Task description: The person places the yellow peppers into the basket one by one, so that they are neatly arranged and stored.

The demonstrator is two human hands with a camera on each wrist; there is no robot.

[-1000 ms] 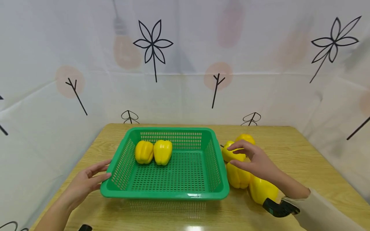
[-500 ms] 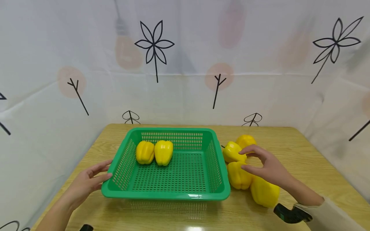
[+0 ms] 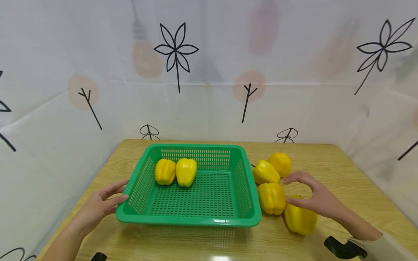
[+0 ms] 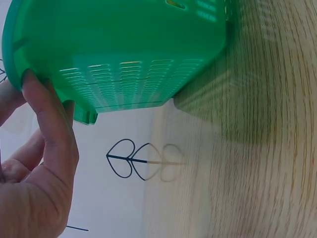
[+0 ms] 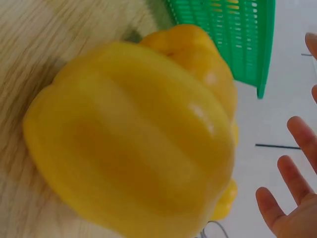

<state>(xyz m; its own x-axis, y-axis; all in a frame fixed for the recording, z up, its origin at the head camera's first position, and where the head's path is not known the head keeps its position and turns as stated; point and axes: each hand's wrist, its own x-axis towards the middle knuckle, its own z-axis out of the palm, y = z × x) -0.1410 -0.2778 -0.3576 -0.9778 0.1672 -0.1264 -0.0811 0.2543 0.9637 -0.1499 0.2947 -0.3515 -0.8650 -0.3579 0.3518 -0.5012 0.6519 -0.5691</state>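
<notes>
A green basket (image 3: 196, 220) stands on the table with two yellow peppers (image 3: 186, 172) inside, at its back left. The left hand (image 3: 94, 208) pinches the basket's left rim, thumb on top; in the left wrist view the fingers of that hand (image 4: 47, 158) lie against the rim from outside. Above the front right pepper (image 3: 301, 217) hovers the right hand (image 3: 321, 197), fingers bent apart from the thumb, holding nothing. A large yellow pepper (image 5: 133, 139) fills much of the right wrist view, with the right hand (image 5: 297, 208) beyond it.
Three more yellow peppers lie right of the basket: one beside its wall (image 3: 271, 198), one with a stem (image 3: 265, 172) behind, another (image 3: 280, 164) farther back. A patterned white cloth (image 3: 209, 108) hangs behind the wooden table (image 3: 326, 159).
The right hand has moved right and toward the front, away from over the stemmed pepper. The left hand still grips the basket rim.
</notes>
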